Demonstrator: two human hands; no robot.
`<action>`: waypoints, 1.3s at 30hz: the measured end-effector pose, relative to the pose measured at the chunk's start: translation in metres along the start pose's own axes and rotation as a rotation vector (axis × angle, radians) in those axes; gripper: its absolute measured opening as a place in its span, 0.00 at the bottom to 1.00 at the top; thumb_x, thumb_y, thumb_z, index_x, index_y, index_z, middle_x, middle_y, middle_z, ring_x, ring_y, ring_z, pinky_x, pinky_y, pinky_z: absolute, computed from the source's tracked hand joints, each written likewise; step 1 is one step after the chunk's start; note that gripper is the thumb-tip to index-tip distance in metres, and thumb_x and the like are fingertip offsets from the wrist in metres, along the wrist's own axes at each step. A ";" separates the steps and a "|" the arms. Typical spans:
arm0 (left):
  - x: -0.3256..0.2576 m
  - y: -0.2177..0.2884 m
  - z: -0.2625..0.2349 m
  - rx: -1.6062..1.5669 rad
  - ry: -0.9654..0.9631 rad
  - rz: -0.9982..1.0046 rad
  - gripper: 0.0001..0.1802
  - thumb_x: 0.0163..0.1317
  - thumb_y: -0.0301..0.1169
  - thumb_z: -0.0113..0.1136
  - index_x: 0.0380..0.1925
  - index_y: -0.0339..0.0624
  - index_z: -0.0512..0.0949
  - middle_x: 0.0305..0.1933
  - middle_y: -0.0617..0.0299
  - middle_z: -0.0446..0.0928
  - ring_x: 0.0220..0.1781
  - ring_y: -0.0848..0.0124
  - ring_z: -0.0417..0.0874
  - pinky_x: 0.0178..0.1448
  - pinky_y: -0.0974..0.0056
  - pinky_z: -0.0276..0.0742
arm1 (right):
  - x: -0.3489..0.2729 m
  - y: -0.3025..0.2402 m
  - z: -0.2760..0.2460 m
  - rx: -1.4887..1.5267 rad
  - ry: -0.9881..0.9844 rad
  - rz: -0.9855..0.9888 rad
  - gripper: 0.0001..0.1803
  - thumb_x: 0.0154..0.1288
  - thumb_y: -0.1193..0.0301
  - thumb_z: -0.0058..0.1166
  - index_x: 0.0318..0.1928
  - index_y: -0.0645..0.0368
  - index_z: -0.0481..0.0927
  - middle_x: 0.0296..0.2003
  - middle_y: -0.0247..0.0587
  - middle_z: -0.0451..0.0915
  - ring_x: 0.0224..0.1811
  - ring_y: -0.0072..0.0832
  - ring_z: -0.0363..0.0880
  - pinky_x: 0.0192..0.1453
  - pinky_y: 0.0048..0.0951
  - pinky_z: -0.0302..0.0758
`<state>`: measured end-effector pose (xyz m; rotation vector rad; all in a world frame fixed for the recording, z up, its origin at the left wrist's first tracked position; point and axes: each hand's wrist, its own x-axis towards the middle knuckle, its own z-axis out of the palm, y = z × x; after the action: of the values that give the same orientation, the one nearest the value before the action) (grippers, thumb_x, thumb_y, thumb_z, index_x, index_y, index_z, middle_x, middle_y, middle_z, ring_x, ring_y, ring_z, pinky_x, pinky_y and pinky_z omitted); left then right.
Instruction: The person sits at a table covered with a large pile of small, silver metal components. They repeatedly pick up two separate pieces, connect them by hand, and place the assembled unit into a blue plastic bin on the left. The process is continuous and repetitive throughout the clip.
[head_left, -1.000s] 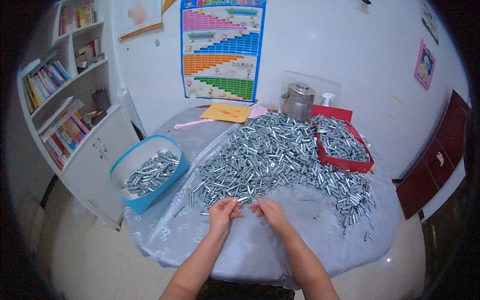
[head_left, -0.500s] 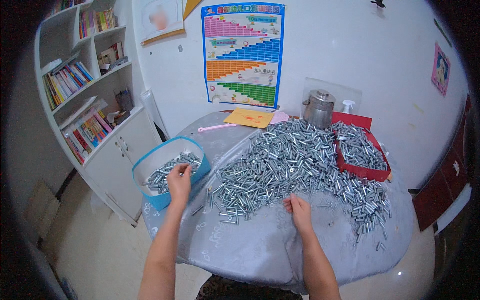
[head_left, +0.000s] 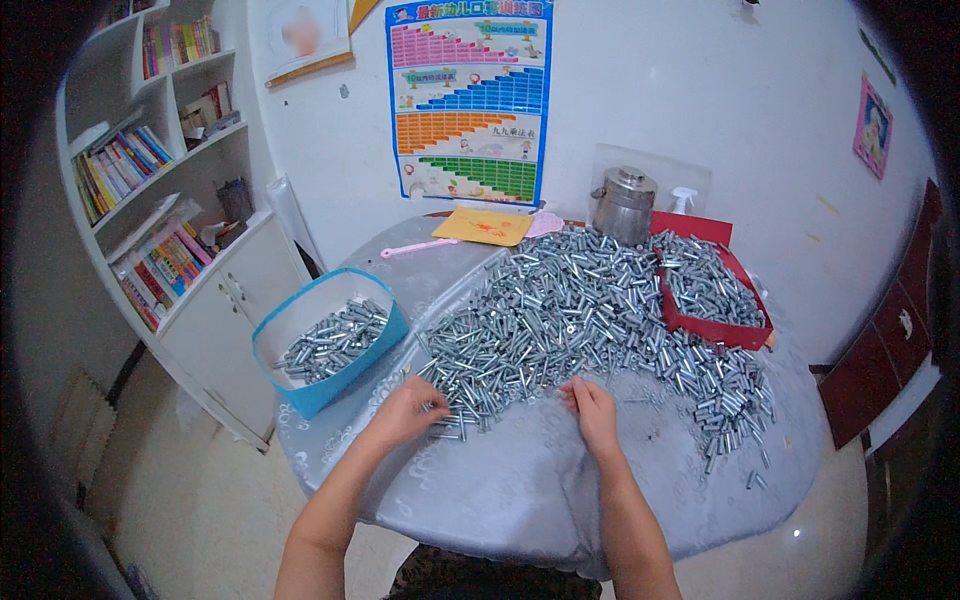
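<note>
A white-walled room is being shown, with a coloured chart poster (head_left: 470, 100) hanging on the wall and a white bookshelf (head_left: 150, 180) standing at the left. A round counter (head_left: 520, 490), covered by a pale glossy cloth, is being occupied by a wide heap of small metal sleeves (head_left: 580, 310). A red tray (head_left: 715, 325) filled with more of them is lying at the heap's right side, and a blue basket (head_left: 325, 340), partly filled with the same pieces, is sitting at the counter's left edge. A steel pot (head_left: 625, 205), a yellow envelope (head_left: 485, 225) and a pink swatter (head_left: 420, 247) are resting near the wall.

The left hand (head_left: 410, 410) is being laid on the heap's near left edge, fingers curled over a few sleeves; whether any is being pinched cannot be told. The right hand (head_left: 595, 415) is being rested at the heap's near edge, fingers loosely bent and touching the pieces, palm down. The two hands are being kept apart.
</note>
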<state>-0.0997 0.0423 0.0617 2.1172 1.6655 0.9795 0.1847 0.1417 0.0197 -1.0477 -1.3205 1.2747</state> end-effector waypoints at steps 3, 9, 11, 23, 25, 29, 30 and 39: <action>-0.010 0.008 0.002 0.084 -0.217 0.025 0.06 0.44 0.30 0.62 0.23 0.40 0.78 0.28 0.59 0.75 0.40 0.61 0.72 0.45 0.61 0.68 | 0.006 0.010 -0.006 -0.060 -0.008 0.001 0.20 0.63 0.59 0.43 0.33 0.64 0.80 0.24 0.34 0.77 0.25 0.17 0.71 0.31 0.19 0.69; -0.028 -0.006 0.015 0.181 -0.231 0.013 0.07 0.44 0.29 0.61 0.24 0.39 0.77 0.31 0.58 0.73 0.41 0.60 0.71 0.43 0.60 0.69 | 0.008 0.019 -0.003 -0.142 -0.031 -0.063 0.18 0.63 0.61 0.44 0.31 0.65 0.79 0.24 0.34 0.76 0.24 0.16 0.69 0.29 0.17 0.66; -0.030 -0.004 0.018 0.178 -0.185 0.026 0.06 0.45 0.28 0.60 0.24 0.39 0.76 0.30 0.57 0.73 0.39 0.59 0.72 0.43 0.60 0.69 | 0.009 0.021 -0.003 -0.191 -0.038 -0.079 0.17 0.62 0.62 0.46 0.32 0.65 0.79 0.24 0.35 0.77 0.26 0.18 0.71 0.32 0.19 0.68; -0.029 0.012 0.019 -0.190 0.113 -0.291 0.05 0.47 0.23 0.60 0.26 0.36 0.75 0.27 0.60 0.74 0.30 0.74 0.74 0.34 0.69 0.70 | 0.028 0.002 -0.071 -0.766 0.358 -0.326 0.09 0.50 0.69 0.53 0.31 0.61 0.79 0.30 0.46 0.78 0.33 0.40 0.75 0.40 0.36 0.71; -0.029 0.010 0.025 -0.301 0.144 -0.318 0.05 0.48 0.23 0.59 0.26 0.36 0.76 0.27 0.61 0.75 0.29 0.76 0.74 0.33 0.71 0.70 | 0.033 0.002 -0.096 -0.901 0.453 -0.365 0.09 0.48 0.72 0.52 0.32 0.60 0.78 0.32 0.46 0.77 0.36 0.40 0.74 0.42 0.37 0.70; -0.023 0.009 0.038 -0.482 0.207 -0.317 0.04 0.50 0.22 0.59 0.27 0.34 0.75 0.26 0.64 0.75 0.29 0.80 0.73 0.33 0.74 0.69 | 0.043 0.008 -0.145 -1.141 0.617 -0.281 0.12 0.45 0.76 0.51 0.35 0.58 0.77 0.35 0.46 0.76 0.40 0.42 0.73 0.45 0.38 0.69; -0.021 0.010 0.041 -0.526 0.210 -0.324 0.04 0.50 0.22 0.59 0.28 0.35 0.75 0.27 0.64 0.75 0.30 0.80 0.74 0.33 0.74 0.69 | 0.043 0.011 -0.155 -1.141 0.617 -0.250 0.12 0.44 0.76 0.51 0.35 0.59 0.78 0.35 0.47 0.75 0.39 0.42 0.73 0.45 0.38 0.69; -0.010 0.030 0.056 -0.914 0.182 -0.283 0.15 0.51 0.21 0.57 0.41 0.37 0.72 0.29 0.66 0.75 0.32 0.79 0.75 0.35 0.76 0.69 | 0.044 0.013 -0.166 -1.190 0.563 -0.149 0.12 0.43 0.77 0.52 0.33 0.59 0.78 0.31 0.47 0.77 0.35 0.41 0.75 0.40 0.38 0.71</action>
<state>-0.0414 0.0342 0.0347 1.1896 1.1722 1.4846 0.3415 0.2104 0.0050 -1.8635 -1.6242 -0.0879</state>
